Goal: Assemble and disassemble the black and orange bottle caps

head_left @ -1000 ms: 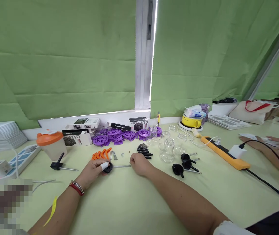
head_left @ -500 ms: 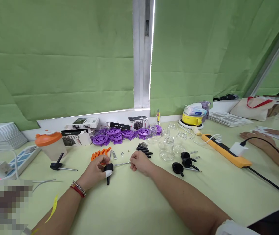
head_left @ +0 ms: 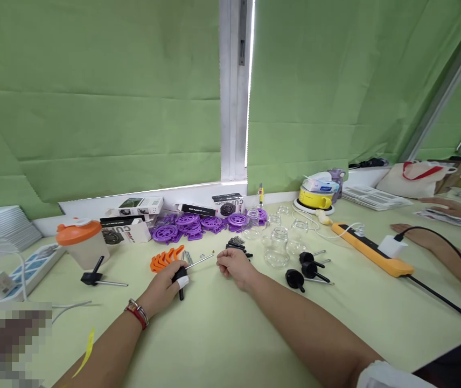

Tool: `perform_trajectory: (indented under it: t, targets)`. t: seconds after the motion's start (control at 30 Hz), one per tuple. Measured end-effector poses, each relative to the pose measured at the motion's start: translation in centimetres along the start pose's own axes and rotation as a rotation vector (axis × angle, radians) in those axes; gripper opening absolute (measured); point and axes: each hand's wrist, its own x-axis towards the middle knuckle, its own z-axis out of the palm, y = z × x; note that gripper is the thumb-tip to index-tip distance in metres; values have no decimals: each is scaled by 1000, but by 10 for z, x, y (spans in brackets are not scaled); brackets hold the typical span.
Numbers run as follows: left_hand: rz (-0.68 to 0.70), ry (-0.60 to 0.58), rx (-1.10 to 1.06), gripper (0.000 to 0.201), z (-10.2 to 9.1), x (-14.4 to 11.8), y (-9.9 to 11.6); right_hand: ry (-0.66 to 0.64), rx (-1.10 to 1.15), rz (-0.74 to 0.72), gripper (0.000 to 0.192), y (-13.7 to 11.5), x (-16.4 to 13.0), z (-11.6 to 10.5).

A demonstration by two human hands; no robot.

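My left hand [head_left: 168, 284], white wrapping on its thumb, is closed around a black crank piece [head_left: 181, 274]. From that piece a thin metal rod [head_left: 200, 262] slants up to the right. A small brass-coloured bit shows at the rod's far end; whether it is on the rod or on the table behind, I cannot tell. Just right of the rod's tip, my right hand [head_left: 235, 268] has its fingers pinched together, apart from the rod; anything between them is hidden. Beyond the hands lie orange hook-shaped parts [head_left: 167, 259], metal screws [head_left: 187, 257] and black handles [head_left: 234, 246].
Glass jars [head_left: 277, 249] and more black crank pieces [head_left: 295, 279] stand right; another crank piece [head_left: 92, 277] lies left. Purple wheel-shaped parts [head_left: 188, 222] and boxes line the back. An orange power strip [head_left: 371, 250] and another person's hand [head_left: 410, 233] are farther right.
My left hand has shifted slightly right and tilted the rod's end upward. The fingers of my right hand, earlier at the rod's end, are now apart from it.
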Motion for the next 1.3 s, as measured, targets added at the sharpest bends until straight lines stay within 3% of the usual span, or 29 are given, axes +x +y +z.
perform_trajectory:
  t: [0.27,0.67,1.3]
  targets:
    - [100,-31,26,25,4,10,2,-10,176,5,11,2,5,1]
    - [56,-47,-60,25,0,12,0,-79,192,4,26,-2,9,2]
    - [35,-34,-81,28,-5,11,-6,-84,131,-19,24,4,7,2]
